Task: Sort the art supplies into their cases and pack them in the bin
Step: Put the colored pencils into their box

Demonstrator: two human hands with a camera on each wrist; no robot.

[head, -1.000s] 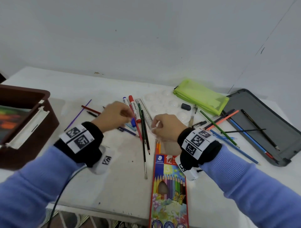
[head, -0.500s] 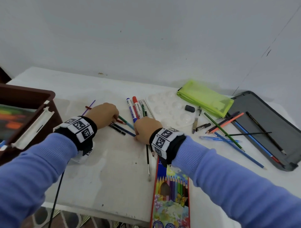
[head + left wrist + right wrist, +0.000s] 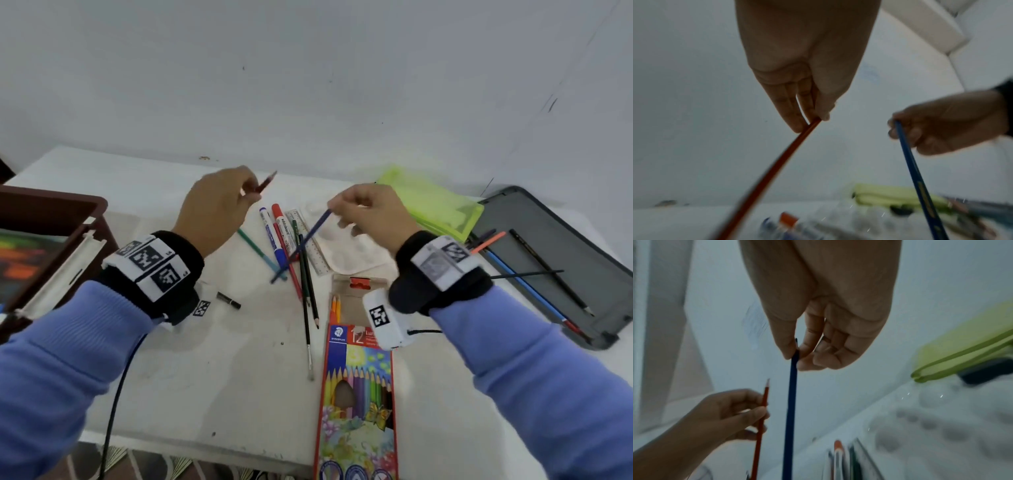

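We pinch a red pencil [image 3: 263, 183] in our left hand [image 3: 215, 209] and a blue pencil [image 3: 305, 241] in our right hand [image 3: 373, 216], likely for the pencil box [image 3: 356, 404] at the table's front edge.

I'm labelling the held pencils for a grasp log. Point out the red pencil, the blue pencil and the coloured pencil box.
red pencil [image 3: 777, 164]: left wrist view, mid-shaft.
blue pencil [image 3: 790, 410]: right wrist view, mid-shaft.
coloured pencil box [image 3: 356, 411]: head view, printed front.
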